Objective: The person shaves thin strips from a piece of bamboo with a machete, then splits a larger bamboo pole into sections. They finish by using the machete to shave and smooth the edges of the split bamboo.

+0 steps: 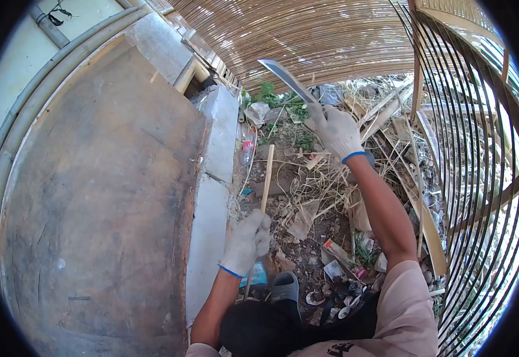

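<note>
Gloved left hand (247, 241) is clenched round a thin pale bamboo strip (266, 178), holding it upright, the strip rising above the fist. Gloved right hand (337, 131) is raised up and to the right of it, fist tight on a long curved grey steel blade (284, 77), its tip pointing up-left.

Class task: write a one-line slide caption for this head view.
Gloved left hand holds a bamboo strip upright while the gloved right hand raises a machete above it.
</note>
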Motion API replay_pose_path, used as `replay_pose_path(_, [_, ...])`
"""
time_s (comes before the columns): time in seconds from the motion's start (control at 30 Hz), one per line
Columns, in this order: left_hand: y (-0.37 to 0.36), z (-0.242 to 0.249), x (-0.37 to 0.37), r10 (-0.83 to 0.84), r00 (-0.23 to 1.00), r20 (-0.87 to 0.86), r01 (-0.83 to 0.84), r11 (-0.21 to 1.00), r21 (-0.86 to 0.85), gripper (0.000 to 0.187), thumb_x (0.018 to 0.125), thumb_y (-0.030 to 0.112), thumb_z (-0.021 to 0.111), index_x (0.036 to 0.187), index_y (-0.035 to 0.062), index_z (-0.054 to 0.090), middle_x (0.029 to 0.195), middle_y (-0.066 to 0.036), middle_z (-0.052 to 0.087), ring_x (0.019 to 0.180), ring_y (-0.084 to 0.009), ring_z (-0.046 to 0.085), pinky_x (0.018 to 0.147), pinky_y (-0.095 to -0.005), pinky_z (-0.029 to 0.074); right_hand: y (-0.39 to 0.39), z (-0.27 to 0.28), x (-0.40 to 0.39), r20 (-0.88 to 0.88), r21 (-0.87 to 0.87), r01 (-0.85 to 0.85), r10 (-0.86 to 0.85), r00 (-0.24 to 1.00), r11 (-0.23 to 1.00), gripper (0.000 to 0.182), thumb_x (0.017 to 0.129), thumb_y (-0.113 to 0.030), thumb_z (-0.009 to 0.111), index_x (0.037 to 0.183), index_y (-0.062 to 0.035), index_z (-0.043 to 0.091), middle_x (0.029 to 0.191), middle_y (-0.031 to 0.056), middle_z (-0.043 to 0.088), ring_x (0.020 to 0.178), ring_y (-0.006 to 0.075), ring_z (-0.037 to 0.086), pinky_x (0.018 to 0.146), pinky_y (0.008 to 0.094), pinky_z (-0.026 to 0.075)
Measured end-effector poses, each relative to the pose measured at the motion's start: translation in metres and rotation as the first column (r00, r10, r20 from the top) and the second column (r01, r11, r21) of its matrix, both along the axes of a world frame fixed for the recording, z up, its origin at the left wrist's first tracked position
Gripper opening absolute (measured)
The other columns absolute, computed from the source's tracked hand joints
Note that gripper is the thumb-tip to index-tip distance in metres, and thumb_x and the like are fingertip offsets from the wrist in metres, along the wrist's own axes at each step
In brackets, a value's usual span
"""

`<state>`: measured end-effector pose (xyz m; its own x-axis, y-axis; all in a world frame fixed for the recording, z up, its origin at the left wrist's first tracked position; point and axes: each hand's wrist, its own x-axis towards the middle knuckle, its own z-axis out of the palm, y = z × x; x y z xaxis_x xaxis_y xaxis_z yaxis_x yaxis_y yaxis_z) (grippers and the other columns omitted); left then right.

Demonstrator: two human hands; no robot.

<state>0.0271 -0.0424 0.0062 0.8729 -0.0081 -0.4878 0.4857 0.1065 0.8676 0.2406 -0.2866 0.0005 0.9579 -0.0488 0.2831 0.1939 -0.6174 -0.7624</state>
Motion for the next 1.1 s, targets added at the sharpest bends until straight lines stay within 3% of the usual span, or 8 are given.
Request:
replay_pose_path(0.1, [0.004, -0.002, 0.003, 0.068, 0.996, 0.063, -0.064, 0.996, -0.054, 0.042, 0.109, 0.049, 0.05, 0.084, 0.0155, 0.052, 0.061, 0.009, 0.035, 0.046, -0.0053, 0.03, 0.042, -0.0243, 0.023, -0.001, -0.007, -0.024, 0.002, -0.041, -0.082, 0.082, 0.997, 0.996, 0.069, 0.101, -0.067, 0.046, 0.093, -0.0024, 0.069, 0.073, 0.0191, 0.07, 0.075, 0.04, 0.072, 0.072, 0.0533, 0.056])
replay_pose_path(0.27, [-0.01, 0.002, 0.011, 0.035, 0.999, 0.02, -0.033, 0.995, -0.096, 0.044, 0.109, 0.052, 0.048, 0.083, 0.0164, 0.05, 0.061, 0.009, 0.032, 0.045, -0.0057, 0.027, 0.042, -0.0243, 0.022, 0.036, 0.005, -0.077, 0.076, -0.328, -0.419, 0.465, 0.882, 0.847, 0.066, 0.087, -0.071, 0.064, 0.09, -0.0055, 0.067, 0.073, 0.018, 0.069, 0.072, 0.037, 0.072, 0.063, 0.049, 0.054])
replay_pose_path(0.53, [-0.007, 0.008, 0.006, 0.092, 0.996, 0.017, -0.09, 0.991, -0.097, 0.041, 0.109, 0.044, 0.053, 0.08, 0.0143, 0.051, 0.059, 0.009, 0.032, 0.045, -0.0054, 0.029, 0.042, -0.0252, 0.021, 0.046, 0.008, -0.069, 0.1, -0.334, -0.445, 0.501, 0.86, 0.831, 0.066, 0.088, -0.071, 0.063, 0.088, -0.005, 0.068, 0.071, 0.0172, 0.069, 0.072, 0.0362, 0.073, 0.067, 0.0487, 0.056])
replay_pose_path(0.7, [-0.004, 0.004, -0.005, -0.06, 0.998, -0.007, 0.059, 0.989, -0.138, 0.045, 0.108, 0.053, 0.049, 0.084, 0.0159, 0.05, 0.06, 0.01, 0.031, 0.045, -0.0055, 0.028, 0.042, -0.0249, 0.023, 0.016, 0.018, -0.028, 0.217, -0.162, -0.108, 0.142, 0.966, 0.981, 0.064, 0.094, -0.067, 0.058, 0.089, -0.004, 0.068, 0.073, 0.0185, 0.069, 0.075, 0.0363, 0.073, 0.07, 0.0492, 0.056])
replay_pose_path(0.77, [-0.002, 0.007, -0.005, 0.043, 0.999, 0.01, -0.042, 0.992, -0.121, 0.04, 0.11, 0.042, 0.051, 0.082, 0.0135, 0.052, 0.059, 0.009, 0.031, 0.044, -0.0049, 0.028, 0.042, -0.0258, 0.022, 0.007, 0.02, -0.023, 0.282, -0.149, -0.038, 0.079, 0.956, 0.988, 0.064, 0.095, -0.066, 0.057, 0.09, -0.0038, 0.069, 0.073, 0.0187, 0.069, 0.075, 0.0364, 0.073, 0.07, 0.0492, 0.056])
replay_pose_path(0.83, [-0.009, 0.013, -0.004, 0.056, 0.997, 0.053, -0.055, 0.998, -0.019, 0.038, 0.11, 0.04, 0.05, 0.083, 0.0125, 0.053, 0.06, 0.009, 0.032, 0.045, -0.0045, 0.029, 0.042, -0.0254, 0.022, -0.002, 0.027, -0.043, 0.174, -0.13, -0.212, 0.233, 0.957, 0.969, 0.06, 0.095, -0.064, 0.059, 0.09, -0.0046, 0.065, 0.071, 0.0169, 0.068, 0.071, 0.0379, 0.072, 0.066, 0.0504, 0.055])
replay_pose_path(0.93, [-0.021, 0.015, -0.001, 0.043, 0.99, 0.134, -0.063, 0.987, 0.149, 0.037, 0.11, 0.037, 0.049, 0.086, 0.0104, 0.055, 0.061, 0.008, 0.034, 0.048, -0.0037, 0.03, 0.044, -0.0247, 0.024, 0.014, 0.03, -0.07, 0.08, -0.369, -0.313, 0.365, 0.928, 0.875, 0.062, 0.092, -0.066, 0.061, 0.09, -0.0047, 0.067, 0.072, 0.0155, 0.069, 0.072, 0.0376, 0.072, 0.065, 0.0501, 0.055])
replay_pose_path(1.1, [-0.026, 0.015, 0.001, 0.077, 0.975, 0.207, -0.136, 0.948, 0.289, 0.035, 0.111, 0.034, 0.048, 0.088, 0.0084, 0.056, 0.063, 0.008, 0.038, 0.051, -0.0029, 0.033, 0.045, -0.0239, 0.026, 0.033, 0.018, -0.078, 0.042, -0.398, -0.416, 0.469, 0.882, 0.818, 0.069, 0.089, -0.074, 0.06, 0.09, -0.0051, 0.069, 0.072, 0.0167, 0.07, 0.073, 0.0353, 0.074, 0.065, 0.0486, 0.056])
